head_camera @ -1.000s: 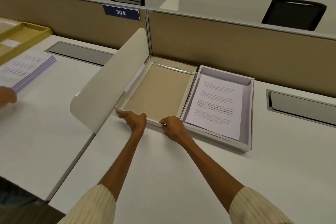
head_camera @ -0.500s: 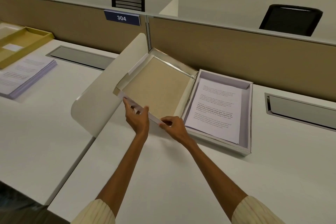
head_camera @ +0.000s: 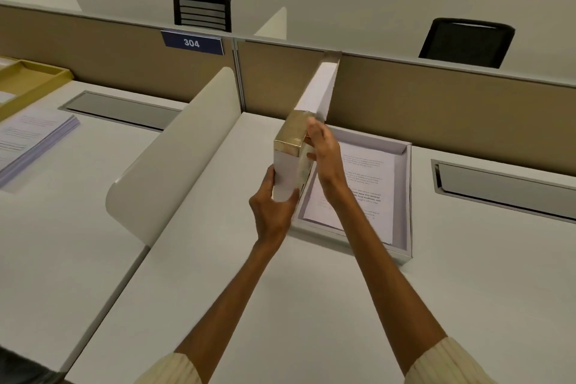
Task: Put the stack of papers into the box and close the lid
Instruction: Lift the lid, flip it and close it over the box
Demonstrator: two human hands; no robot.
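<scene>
Far left on the surface [head_camera: 218, 274] sits a yellow tray [head_camera: 34, 78], and beside it a spare pile [head_camera: 31, 140] of printed sheets; the print there is too small to read. Next comes a blue sign [head_camera: 192, 42] on the wall panel; it says "304" in white. Then the white divider [head_camera: 174, 153] stands between the two desks.

In the middle is the lid [head_camera: 314, 103], standing up on its edge, tall and thin, just left of the box. The left hand [head_camera: 272, 207] holds its near bottom corner, fingers wrapped on it; the right hand [head_camera: 324, 154] pinches its near edge higher up, fingers closed on it.

To the right lies the box [head_camera: 405, 196], open; the papers [head_camera: 361, 187] are already inside, flat on the bottom. They have lines of black print, some bold, but it is too blurry to read.

So I think the first part is done; the papers are in. What is left is to tip the lid over to the right and press it down on the box.
</scene>
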